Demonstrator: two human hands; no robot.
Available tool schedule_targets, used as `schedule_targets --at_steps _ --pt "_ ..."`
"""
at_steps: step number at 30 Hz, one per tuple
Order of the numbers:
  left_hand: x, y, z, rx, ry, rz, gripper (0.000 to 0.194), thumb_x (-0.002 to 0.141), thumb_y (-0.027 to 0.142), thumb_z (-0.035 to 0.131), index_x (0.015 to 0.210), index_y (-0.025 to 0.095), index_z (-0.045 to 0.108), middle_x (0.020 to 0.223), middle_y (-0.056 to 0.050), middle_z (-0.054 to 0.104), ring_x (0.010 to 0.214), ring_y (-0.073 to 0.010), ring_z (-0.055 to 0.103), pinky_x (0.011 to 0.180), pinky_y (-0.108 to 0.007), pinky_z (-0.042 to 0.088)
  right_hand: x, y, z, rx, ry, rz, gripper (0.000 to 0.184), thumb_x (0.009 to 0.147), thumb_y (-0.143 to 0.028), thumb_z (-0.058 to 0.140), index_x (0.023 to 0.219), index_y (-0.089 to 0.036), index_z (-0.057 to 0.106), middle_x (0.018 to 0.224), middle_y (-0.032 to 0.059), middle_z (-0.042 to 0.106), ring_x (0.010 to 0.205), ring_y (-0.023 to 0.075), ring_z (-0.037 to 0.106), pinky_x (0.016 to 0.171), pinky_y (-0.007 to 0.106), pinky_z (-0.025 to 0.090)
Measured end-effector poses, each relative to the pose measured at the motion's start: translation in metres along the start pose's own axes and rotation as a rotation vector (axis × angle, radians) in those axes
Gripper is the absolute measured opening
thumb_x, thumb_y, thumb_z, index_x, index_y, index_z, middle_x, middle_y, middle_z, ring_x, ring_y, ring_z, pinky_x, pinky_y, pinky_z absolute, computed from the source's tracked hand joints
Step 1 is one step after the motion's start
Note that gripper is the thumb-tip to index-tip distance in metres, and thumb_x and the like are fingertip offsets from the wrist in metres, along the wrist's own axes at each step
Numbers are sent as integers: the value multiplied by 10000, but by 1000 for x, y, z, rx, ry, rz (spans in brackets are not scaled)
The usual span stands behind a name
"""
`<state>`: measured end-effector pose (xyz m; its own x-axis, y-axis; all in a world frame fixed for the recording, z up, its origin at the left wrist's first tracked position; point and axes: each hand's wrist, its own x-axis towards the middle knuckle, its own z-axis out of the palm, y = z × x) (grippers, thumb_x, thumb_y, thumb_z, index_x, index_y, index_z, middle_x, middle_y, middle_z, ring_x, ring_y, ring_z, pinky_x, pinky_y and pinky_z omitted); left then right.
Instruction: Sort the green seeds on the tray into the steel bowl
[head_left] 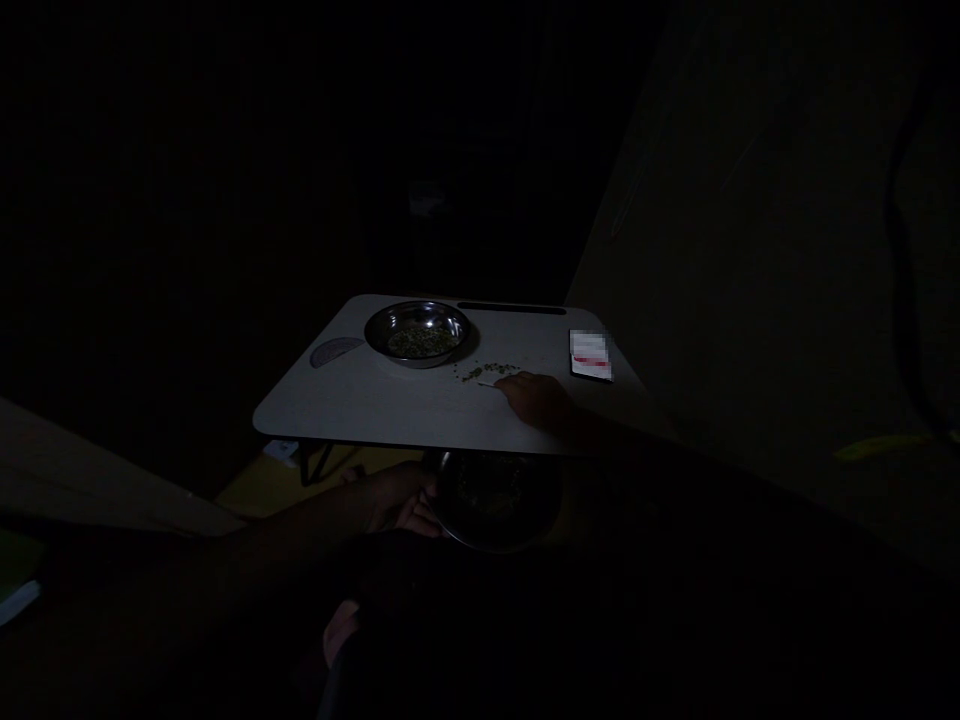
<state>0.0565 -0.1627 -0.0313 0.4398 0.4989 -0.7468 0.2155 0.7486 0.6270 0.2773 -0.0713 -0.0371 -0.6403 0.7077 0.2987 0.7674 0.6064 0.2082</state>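
Two round, shiny metal bowls show: one (411,361) at frame centre on the smooth white rounded-corner table (352,408), holding small green bits, the other (538,500) at lower centre, its rim gripped by the left hand's (401,495) curled fingers. Right of the upper bowl lies a loose scatter of grainy green pieces (491,370) — too small to count — where the right hand's (536,398) closed fingers pinch one thin, pale, flat strip (489,385).

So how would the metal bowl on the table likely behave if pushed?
The metal bowl would probably slide rather than tip, being wide and low. Its shiny wall looks stiff and perhaps slippery. The small green pieces inside would likely shift about.
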Motion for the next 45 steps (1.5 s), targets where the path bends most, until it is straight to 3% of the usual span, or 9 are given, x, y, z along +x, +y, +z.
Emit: schedule_targets --at_steps 17,32,45 --pt "1 0 -1 -2 -11 -3 109 533 176 401 601 132 475 518 -58 575 547 -155 558 572 -265 412 -7 -22 -23 146 12 -100 251 720 -173 341 927 -142 481 864 52 538 816 138 430 663 240 331" --pt "-3 1 1 15 30 -3 106 539 163 399 604 141 480 505 -34 563 516 -129 547 554 -250 413 -1 -26 -17 165 25 -108 273 726 -162 325 962 -149 463 888 45 533 822 138 429 670 250 336" --pt "-5 1 3 -2 27 -10 78 541 166 394 552 142 467 497 -30 566 487 -125 545 544 -251 412 8 -45 -22 213 -3 -169 264 734 -171 315 957 -152 457 876 48 529 834 134 421 661 249 329"
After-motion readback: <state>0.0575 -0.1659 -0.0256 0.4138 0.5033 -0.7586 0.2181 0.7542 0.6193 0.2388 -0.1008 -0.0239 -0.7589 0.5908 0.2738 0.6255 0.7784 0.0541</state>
